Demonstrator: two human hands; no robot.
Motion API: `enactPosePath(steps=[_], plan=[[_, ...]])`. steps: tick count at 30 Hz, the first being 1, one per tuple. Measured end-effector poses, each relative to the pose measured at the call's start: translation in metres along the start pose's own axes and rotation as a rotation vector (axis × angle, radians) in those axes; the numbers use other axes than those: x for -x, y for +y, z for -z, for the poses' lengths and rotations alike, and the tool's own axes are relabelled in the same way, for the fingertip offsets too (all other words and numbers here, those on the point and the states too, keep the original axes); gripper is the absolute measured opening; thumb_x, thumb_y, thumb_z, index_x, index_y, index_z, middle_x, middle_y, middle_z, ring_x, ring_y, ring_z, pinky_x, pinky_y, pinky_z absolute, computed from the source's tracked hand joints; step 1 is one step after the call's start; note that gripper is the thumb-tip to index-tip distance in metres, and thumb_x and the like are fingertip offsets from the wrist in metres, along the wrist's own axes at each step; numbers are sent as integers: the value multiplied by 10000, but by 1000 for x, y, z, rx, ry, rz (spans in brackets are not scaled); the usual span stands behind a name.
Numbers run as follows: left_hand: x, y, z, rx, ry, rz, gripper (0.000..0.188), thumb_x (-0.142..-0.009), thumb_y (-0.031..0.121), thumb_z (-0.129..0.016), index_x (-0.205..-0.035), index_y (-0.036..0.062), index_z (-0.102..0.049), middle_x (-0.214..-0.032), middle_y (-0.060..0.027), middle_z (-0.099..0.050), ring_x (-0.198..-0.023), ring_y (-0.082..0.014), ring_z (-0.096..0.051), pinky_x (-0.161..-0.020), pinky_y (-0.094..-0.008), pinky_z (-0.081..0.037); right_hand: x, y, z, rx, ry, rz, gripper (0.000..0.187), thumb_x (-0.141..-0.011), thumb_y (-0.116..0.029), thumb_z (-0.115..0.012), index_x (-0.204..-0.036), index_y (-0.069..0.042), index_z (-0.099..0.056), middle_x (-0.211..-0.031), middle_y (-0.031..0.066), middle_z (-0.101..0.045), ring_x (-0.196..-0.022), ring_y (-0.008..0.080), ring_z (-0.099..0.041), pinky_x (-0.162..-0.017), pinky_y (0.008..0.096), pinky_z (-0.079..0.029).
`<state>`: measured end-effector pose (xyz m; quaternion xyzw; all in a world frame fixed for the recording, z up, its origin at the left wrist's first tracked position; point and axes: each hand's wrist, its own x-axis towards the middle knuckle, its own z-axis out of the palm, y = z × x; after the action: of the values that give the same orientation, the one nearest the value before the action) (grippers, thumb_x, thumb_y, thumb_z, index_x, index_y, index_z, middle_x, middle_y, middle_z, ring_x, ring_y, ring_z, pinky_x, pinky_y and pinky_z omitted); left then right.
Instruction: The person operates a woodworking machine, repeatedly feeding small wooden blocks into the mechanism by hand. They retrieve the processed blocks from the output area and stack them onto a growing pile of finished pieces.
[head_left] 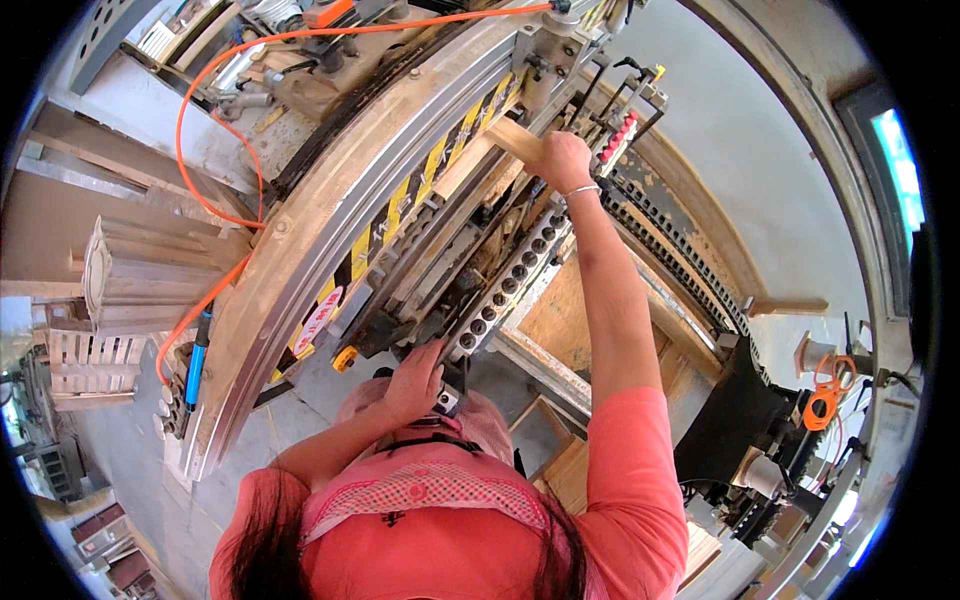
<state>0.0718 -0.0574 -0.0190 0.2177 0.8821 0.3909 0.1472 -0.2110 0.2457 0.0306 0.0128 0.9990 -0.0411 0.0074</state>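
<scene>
The short wooden block [513,141] lay at the grip itself, projecting leftward from my right hand [563,160] over the machine bed. That hand was closed on the block's right end; the thumb's exact placement was hidden from view. A pale wooden strip [463,172] ran from beside the block, down and left of the grip; whether the two touched, I could not tell.

For sound handling, I judged the following necessary: hold the block firmly by its end, control its tilt with the wrist, and place no fingertip between block and strip. A bracelet [582,190] encircled the right wrist just behind the grip and, in my judgement, needed to be clear of projecting parts.

Below the grip, toward my body, the rail with round sockets [505,285] sloped down to my left hand [415,383], placed near its lower end. I could not tell whether the left fingers were gripping anything.

Left of the grip, beyond the strip, ran a yellow-and-black striped band [392,217]. Red knobs [618,137] stood in a row just right of the grip. Farther off, upper left, an orange hose [330,32] arched across the machine frame.
</scene>
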Motion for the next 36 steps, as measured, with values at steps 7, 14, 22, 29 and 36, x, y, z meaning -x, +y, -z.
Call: enactPosePath(steps=[7, 14, 22, 29, 36], plan=[[1, 0, 2, 22, 0, -16, 465, -851, 65, -480, -1290, -38, -366, -1178, -259, -500, -1061, -424, -487, -932, -460, -395, 1, 1, -1, -6, 19, 4, 387, -607, -395, -757, -815, -72, -705, -827, 133, -672, -808, 281, -658, -718, 364, -537], [1, -2, 4, 48, 7, -46, 445, -849, 69, -487, -1272, -32, -390, -1177, -261, -501, -1063, -429, -487, -923, -460, -393, 0, -5, -1, -11, -64, -54, 419, -593, -393, -759, -860, -74, -702, -898, 127, -671, -866, 286, -648, -763, 381, -530], [0, -18, -5, 89, 79, -173, 506, -849, 66, -520, -1327, -13, -371, -1294, -239, -453, -1210, -386, -428, -1025, -418, -335, 105, -59, 13, -429, 723, -240, 405, -683, -198, -744, -1024, -35, -600, -963, 167, -595, -927, 330, -561, -865, 421, -455], [-5, -21, -8, 133, 21, -147, 538, -851, 24, -521, -1355, -7, -336, -1325, -233, -429, -1230, -383, -409, -1042, -407, -314, 361, -157, -3, -611, 891, -450, 275, -719, -74, -709, -972, -33, -610, -741, 116, -554, -622, 260, -553, -572, 343, -459], [-9, -33, -17, 134, 32, -165, 527, -865, 48, -526, -1358, 18, -340, -1320, -223, -439, -1226, -361, -420, -1026, -393, -332, 585, -235, -47, -340, 573, -962, 249, -713, -118, -732, -935, -75, -626, -724, 72, -544, -642, 230, -560, -556, 342, -463]])
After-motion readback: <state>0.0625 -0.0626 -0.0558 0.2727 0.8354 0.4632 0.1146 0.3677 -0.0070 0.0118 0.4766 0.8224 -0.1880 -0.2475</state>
